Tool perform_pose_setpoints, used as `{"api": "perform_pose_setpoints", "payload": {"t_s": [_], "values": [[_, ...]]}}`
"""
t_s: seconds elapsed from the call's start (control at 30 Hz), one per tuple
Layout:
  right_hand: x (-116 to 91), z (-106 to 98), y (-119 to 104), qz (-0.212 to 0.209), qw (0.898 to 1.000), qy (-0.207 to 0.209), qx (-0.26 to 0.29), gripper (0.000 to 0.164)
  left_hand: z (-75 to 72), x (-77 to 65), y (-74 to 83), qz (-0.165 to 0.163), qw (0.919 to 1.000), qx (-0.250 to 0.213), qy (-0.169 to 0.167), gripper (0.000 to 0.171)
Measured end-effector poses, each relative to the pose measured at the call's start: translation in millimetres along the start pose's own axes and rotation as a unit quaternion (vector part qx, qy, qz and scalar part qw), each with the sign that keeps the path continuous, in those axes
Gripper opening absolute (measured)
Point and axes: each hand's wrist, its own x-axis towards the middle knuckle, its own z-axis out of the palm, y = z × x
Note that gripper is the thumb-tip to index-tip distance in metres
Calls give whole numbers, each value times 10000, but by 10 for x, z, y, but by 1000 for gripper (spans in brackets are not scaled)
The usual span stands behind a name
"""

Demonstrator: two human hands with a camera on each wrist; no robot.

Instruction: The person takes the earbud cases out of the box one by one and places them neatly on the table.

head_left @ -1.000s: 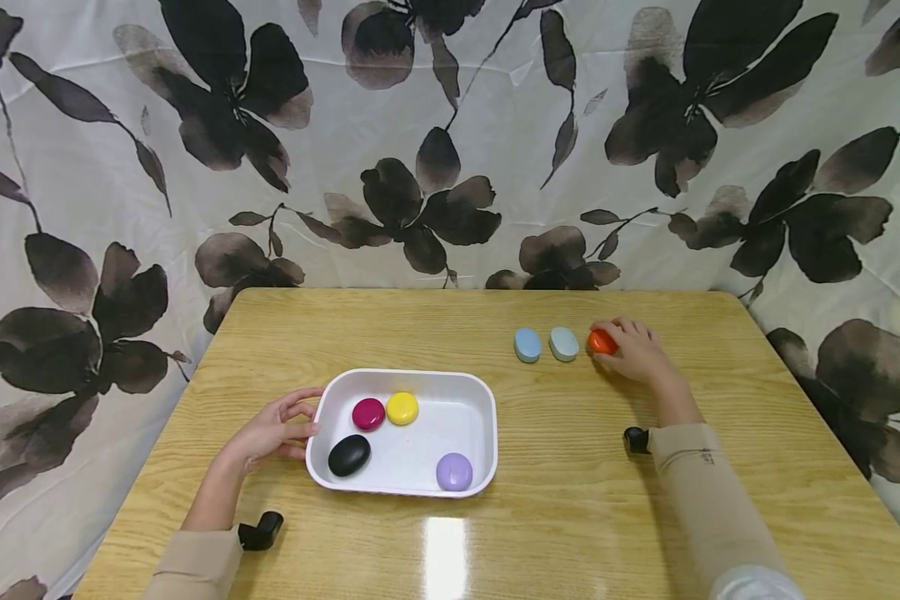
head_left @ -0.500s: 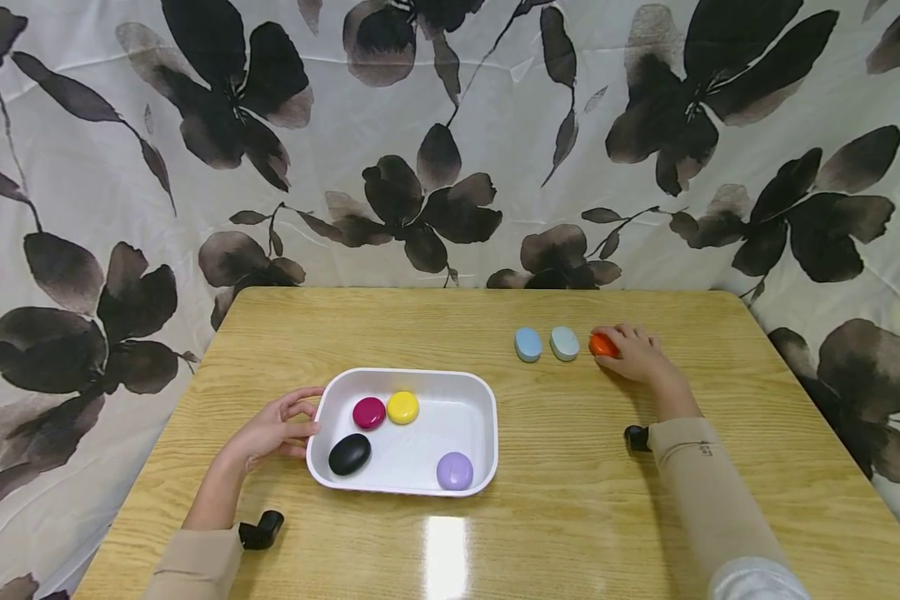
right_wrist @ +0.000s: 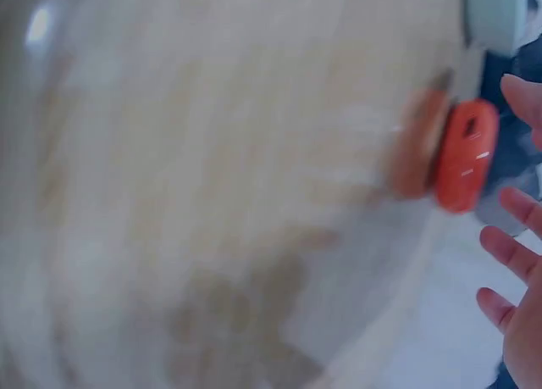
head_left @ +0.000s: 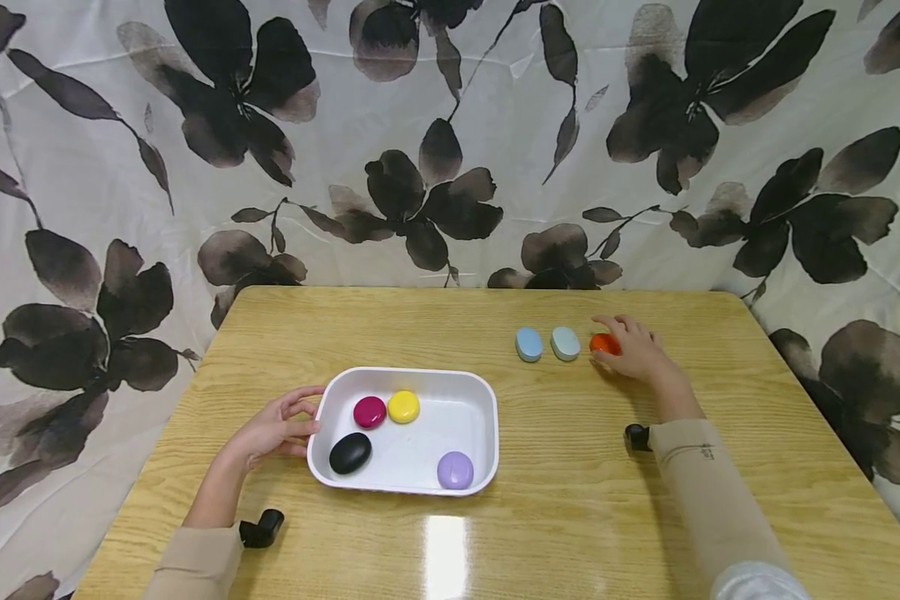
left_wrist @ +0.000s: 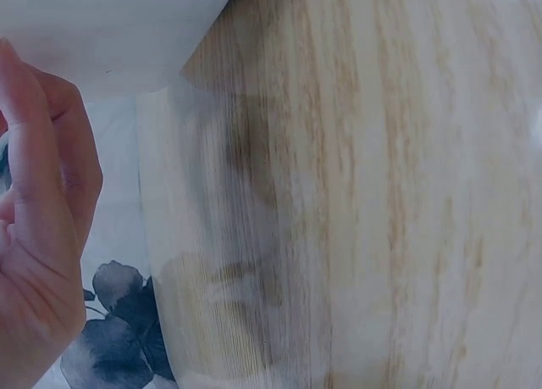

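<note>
My left hand (head_left: 279,427) rests its fingertips against the left side of a white tray (head_left: 435,492); the left wrist view shows its fingers (left_wrist: 72,143) beside the tray wall. Inside lie smooth rounded pieces: crimson (head_left: 370,412), yellow (head_left: 403,407), black (head_left: 350,453) and lilac (head_left: 455,471). At the back right, my right hand (head_left: 637,350) is over an orange-red rounded piece (head_left: 604,344) on the table. In the right wrist view its fingers are spread, with a gap between them and this orange-red piece (right_wrist: 467,156).
Left of the orange-red piece stand a pale grey-blue piece (head_left: 565,343) and a light blue piece (head_left: 528,344), in a row on the wooden table (head_left: 555,517). A floral cloth (head_left: 450,108) hangs behind the table's back edge.
The right hand's fingers were close around the orange-red piece half a second ago and are now spread wider, with the index finger raised. The left hand and tray have stayed put.
</note>
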Motion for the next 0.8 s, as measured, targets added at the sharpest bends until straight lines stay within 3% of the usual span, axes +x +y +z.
{"api": "perform_pose_setpoints", "payload": {"t_s": [0.2,0.43,0.63,0.8], "values": [[39,-77,-407,-694,9957,612,51,60,1,-5,6,-34,10000,44,39,65],[-4,-44,-1135,-2019,9747,958,-77,53,-3,-3,-17,-10,10000,-36,-8,65],[-106,47,-1663,-3196,9455,540,-309,51,-3,-2,-23,7,10000,21,5,65],[-181,175,-1953,-3796,9225,53,-698,51,-1,-11,-18,-18,10000,38,49,65]]}}
